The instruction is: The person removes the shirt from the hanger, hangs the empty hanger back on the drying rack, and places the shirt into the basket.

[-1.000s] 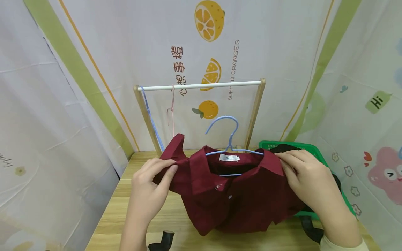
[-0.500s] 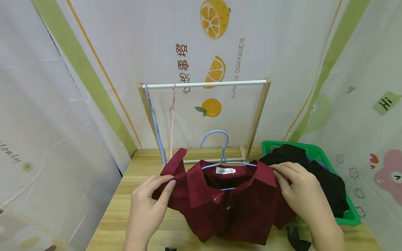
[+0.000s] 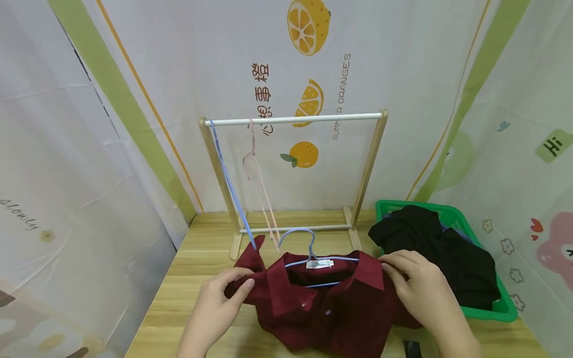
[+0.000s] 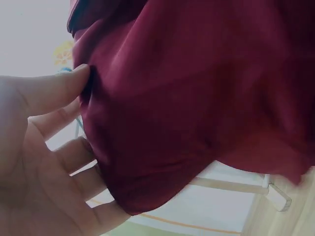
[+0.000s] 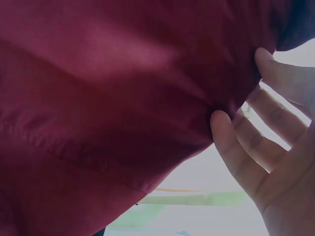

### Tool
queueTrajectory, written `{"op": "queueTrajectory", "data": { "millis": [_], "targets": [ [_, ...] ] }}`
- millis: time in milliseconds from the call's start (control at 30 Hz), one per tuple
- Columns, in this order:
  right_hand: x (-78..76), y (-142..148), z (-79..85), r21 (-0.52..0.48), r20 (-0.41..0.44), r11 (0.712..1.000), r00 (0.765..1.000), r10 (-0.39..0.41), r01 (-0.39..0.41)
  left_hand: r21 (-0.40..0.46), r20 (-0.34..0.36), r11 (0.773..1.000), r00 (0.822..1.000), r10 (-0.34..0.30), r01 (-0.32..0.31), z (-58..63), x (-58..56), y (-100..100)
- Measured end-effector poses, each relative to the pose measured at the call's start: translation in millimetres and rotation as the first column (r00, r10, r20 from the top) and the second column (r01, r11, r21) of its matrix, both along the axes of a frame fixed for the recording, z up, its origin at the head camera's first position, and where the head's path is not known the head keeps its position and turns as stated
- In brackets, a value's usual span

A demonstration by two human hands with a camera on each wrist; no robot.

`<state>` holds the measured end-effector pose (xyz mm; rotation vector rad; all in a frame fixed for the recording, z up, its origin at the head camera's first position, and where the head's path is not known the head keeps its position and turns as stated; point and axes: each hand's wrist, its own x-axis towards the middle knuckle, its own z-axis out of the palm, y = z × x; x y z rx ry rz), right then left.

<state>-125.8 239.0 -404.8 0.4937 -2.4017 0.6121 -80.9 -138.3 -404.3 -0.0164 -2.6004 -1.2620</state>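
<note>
A dark red collared shirt point(image 3: 340, 318) hangs on a light blue hanger point(image 3: 312, 243), whose hook sticks up above the collar. A white label point(image 3: 320, 264) shows inside the neck. My left hand point(image 3: 221, 303) pinches the shirt at the shoulder on the left, between thumb and fingers. At the opposite shoulder, my right hand point(image 3: 421, 283) pinches the cloth. Both wrist views are largely filled by the red fabric; the left thumb point(image 4: 59, 91) presses its edge, and right fingertips point(image 5: 222, 123) touch its border. The shirt's lower part runs out of the head view.
Behind the shirt stands a rack with a white bar point(image 3: 295, 119) and wooden posts. A blue hanger point(image 3: 232, 186) and a pink hanger point(image 3: 253, 144) hang at its left end. A green basket point(image 3: 510, 312) with black clothes point(image 3: 429, 243) sits right on the wooden table point(image 3: 174, 293).
Both hands have lowered the shirt and its hanger in the head view, still pinching the shoulders. More of the rack's base and the basket shows. The pink hanger has swung.
</note>
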Motion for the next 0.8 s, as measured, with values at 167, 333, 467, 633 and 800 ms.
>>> {"op": "queueTrajectory", "data": {
  "millis": [167,333,467,633,800],
  "targets": [
    [-0.5,-15,-2.8,-0.012,-0.055,1.0,0.998,0.005,-0.006,-0.017,-0.057,0.999,0.998,-0.035,0.034,-2.8,-14.1,-18],
    [-4.0,-29,0.6,-0.034,-0.111,0.999,0.994,-0.012,0.008,-0.091,-0.328,0.994,0.94,-0.093,0.067,-3.2,-31.0,-32],
    [-6.8,-33,4.1,-0.066,-0.154,0.998,0.988,0.009,-0.019,-0.129,-0.508,0.991,0.855,-0.1,0.039,-1.0,-39.2,-31],
    [-9.9,-42,8.1,-0.135,-0.186,0.99,0.983,0.011,-0.037,-0.125,-0.59,0.992,0.806,-0.05,-0.03,4.1,-43.1,-28],
    [-9.2,-48,7.4,-0.241,-0.172,0.97,0.985,-0.025,-0.017,-0.095,-0.628,0.994,0.778,-0.016,-0.056,5.4,-42.7,-23]
  ]
}}
